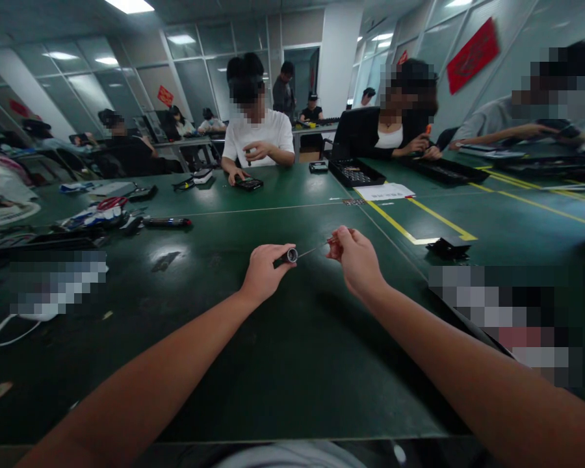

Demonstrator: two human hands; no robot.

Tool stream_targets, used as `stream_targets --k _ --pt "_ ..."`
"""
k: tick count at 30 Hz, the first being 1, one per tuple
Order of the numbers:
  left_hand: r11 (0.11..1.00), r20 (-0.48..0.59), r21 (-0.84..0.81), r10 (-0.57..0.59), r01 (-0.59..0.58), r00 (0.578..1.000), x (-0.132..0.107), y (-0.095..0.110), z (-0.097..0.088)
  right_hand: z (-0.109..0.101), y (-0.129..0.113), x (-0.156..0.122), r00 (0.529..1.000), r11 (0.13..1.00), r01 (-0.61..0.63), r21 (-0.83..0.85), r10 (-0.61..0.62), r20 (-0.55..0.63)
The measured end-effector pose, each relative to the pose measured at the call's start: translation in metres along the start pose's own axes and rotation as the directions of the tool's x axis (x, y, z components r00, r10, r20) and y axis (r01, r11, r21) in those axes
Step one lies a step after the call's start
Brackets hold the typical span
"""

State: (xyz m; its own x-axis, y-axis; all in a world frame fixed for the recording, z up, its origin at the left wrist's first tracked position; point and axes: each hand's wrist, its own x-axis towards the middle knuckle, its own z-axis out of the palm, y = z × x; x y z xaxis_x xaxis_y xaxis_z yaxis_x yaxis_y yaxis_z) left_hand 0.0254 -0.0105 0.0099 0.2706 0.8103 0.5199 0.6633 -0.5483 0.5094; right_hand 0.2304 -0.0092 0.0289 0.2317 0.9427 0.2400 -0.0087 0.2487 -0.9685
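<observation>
My left hand [266, 270] is closed round a short black cylinder [291, 255], its round, silver-rimmed open end turned towards me. From beside that end a thin, light rod or wire [307, 252] reaches towards my right hand. With fingertips pinched together, my right hand [355, 257] is held just above the table, to the right of the cylinder. Whatever lies between those fingertips is too small to make out. Both hands are over the green table [292, 364].
A black pen-like tool [168, 222] and a clutter of tools and gloves [92, 211] lie left. A small black bracket-like part [448, 247] sits right, near yellow tape [394, 224]. Across the table, co-workers handle devices beside a black tray [355, 172].
</observation>
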Motion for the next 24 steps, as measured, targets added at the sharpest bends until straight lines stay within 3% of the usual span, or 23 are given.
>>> stream_targets --k 11,20,24 --pt "0.999 -0.002 -0.041 -0.026 0.026 1.000 -0.001 0.001 0.001 0.002 -0.007 -0.010 0.983 0.968 0.175 -0.179 -0.162 0.088" --pt "0.997 -0.002 -0.045 -0.070 0.069 0.998 -0.001 0.003 0.000 0.002 -0.014 -0.014 0.982 0.958 0.183 -0.219 -0.168 0.086" --pt "0.997 -0.005 -0.041 -0.059 0.059 0.998 -0.001 0.000 0.001 0.002 -0.016 -0.016 0.975 0.957 0.187 -0.221 -0.154 0.162"
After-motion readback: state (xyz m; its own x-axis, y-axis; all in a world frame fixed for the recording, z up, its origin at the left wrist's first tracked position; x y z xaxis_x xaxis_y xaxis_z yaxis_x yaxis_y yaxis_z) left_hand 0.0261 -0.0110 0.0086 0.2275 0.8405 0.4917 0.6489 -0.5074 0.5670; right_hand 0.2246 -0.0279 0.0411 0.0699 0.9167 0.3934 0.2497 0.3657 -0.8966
